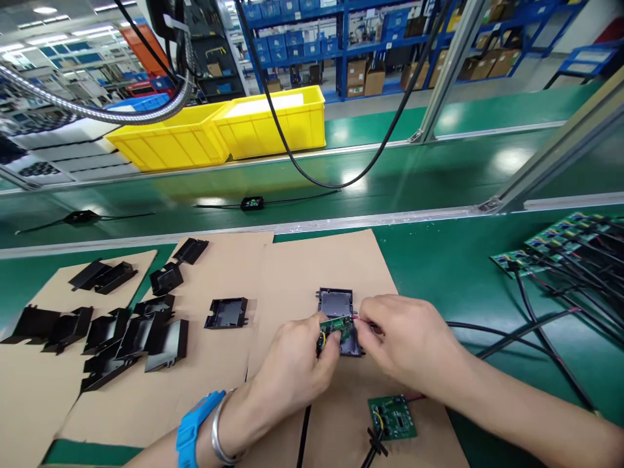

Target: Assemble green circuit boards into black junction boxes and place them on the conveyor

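Observation:
My left hand (307,354) pinches a green circuit board (338,327) by its left side, thumb on top. At the board's right end, my right hand (404,331) has its fingertips closed on a cable with a bit of red wire showing. Right under the board lie black plastic housings (335,302), open side up, partly hidden by the board and fingers. A second circuit board (394,417) rests on the cardboard nearer to me, with a yellow wire and black cables at its lower left corner.
Several black housings (166,344) lie on the cardboard (287,273) at left. Many wired boards (560,240) are heaped at right. Yellow bins (277,123) stand beyond the green belt (390,179), where small cabled units (252,203) lie. A black cable (287,146) hangs in front.

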Tool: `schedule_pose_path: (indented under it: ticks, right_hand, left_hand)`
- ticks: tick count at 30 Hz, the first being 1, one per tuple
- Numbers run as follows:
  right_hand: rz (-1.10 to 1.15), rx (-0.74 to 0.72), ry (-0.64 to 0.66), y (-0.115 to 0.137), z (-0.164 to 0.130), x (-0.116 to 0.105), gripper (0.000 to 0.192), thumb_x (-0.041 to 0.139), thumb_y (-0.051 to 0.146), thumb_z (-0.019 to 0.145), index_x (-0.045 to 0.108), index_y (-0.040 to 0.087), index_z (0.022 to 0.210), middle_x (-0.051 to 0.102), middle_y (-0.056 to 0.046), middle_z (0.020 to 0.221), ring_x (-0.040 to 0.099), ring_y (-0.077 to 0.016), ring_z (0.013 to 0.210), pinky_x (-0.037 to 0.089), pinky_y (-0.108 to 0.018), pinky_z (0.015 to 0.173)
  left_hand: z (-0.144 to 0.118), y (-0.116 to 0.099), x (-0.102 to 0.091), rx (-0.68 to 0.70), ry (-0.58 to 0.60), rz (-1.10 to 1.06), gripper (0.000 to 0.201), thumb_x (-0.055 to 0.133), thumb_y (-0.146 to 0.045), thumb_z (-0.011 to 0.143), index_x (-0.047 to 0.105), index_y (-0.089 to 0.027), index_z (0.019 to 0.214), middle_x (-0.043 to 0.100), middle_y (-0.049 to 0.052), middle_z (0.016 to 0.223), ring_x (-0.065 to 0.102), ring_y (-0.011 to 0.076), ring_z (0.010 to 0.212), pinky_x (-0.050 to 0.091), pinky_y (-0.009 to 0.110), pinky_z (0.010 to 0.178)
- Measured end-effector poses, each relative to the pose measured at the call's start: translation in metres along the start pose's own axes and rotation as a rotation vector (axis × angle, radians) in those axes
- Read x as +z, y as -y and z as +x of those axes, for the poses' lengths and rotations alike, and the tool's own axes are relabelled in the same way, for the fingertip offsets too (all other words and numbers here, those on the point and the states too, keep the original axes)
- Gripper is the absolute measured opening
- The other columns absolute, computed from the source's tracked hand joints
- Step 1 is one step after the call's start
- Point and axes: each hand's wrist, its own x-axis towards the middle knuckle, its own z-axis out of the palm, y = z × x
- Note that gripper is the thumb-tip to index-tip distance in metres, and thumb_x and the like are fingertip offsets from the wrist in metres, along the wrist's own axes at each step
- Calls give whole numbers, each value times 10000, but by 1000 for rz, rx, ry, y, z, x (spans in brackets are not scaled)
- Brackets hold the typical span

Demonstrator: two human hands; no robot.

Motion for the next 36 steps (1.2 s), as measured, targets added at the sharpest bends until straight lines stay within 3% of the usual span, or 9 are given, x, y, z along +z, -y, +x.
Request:
schedule_pose_path:
  ticks: [4, 7, 9, 12, 16, 20, 24, 27, 36]
  right_hand:
    - [-325, -153, 9, 26, 9, 10, 178, 516, 47, 737, 591, 176, 835, 602, -56, 652, 551, -188, 587, 277, -301, 488]
    - [-255, -233, 102, 20, 14, 3, 140, 561, 107, 781, 609, 187, 886, 622, -48, 708, 569, -191, 638, 289, -302, 504]
    - [-169, -241, 186, 5, 16, -1, 56, 588, 167, 827, 620, 207, 849, 636, -29, 729, 583, -184, 696, 302, -296, 528]
    - [-109, -210, 289, -15, 16, 3, 71, 605, 183, 848, 648, 233, 872, 651, -2, 727, 587, -168, 719, 281, -287, 530]
    - [-107, -166, 346, -24, 14, 16, 128, 591, 193, 849, 637, 251, 954, 647, 10, 716, 569, -156, 654, 214, -290, 503]
    - [-30, -246, 396, -25, 14, 20, 286, 551, 158, 866, 609, 310, 1102, 608, 31, 690, 535, -135, 607, 217, -289, 510]
    - [-9, -289, 413, -32, 16, 24, 138, 577, 238, 891, 649, 302, 991, 610, 20, 722, 547, -148, 655, 254, -295, 557]
    - [-37, -296, 389, -36, 17, 29, 140, 595, 229, 884, 659, 301, 986, 628, 8, 765, 558, -168, 713, 274, -297, 589]
    - [-220, -276, 379, -15, 22, 29, 123, 633, 129, 774, 670, 224, 843, 647, -51, 719, 571, -212, 692, 281, -334, 583]
  left_hand:
    - [9, 4, 2, -108, 108, -232, 101, 517, -176, 801, 488, -188, 705, 569, 11, 621, 523, 146, 561, 342, 234, 498]
    - [13, 13, -9, -288, 354, -575, 142, 474, -299, 865, 457, -199, 766, 534, -27, 590, 505, 117, 452, 365, 218, 436]
    - [12, 21, -19, -298, 455, -600, 214, 503, -409, 882, 475, -198, 854, 573, -25, 641, 502, 109, 437, 368, 220, 435]
    - [6, 32, -26, -122, 343, -269, 350, 686, -408, 790, 550, -189, 1027, 656, 30, 814, 607, 179, 664, 423, 264, 573]
    - [0, 44, -17, 33, 198, 70, 425, 680, -290, 798, 547, -198, 1192, 670, 70, 963, 631, 259, 845, 452, 347, 722]
    - [0, 53, -6, 98, 184, 139, 456, 627, -269, 837, 493, -196, 1266, 641, 91, 1073, 627, 272, 911, 480, 380, 770]
    - [0, 58, 0, 150, 206, 214, 495, 565, -275, 886, 418, -208, 1354, 640, 94, 1051, 635, 270, 882, 507, 390, 747]
    - [0, 58, 1, 161, 220, 256, 495, 540, -297, 908, 398, -198, 1371, 642, 113, 1080, 643, 286, 901, 525, 417, 758]
    - [2, 47, 0, 100, 195, 312, 451, 579, -320, 878, 467, -195, 1297, 621, 107, 1094, 660, 260, 837, 563, 397, 707]
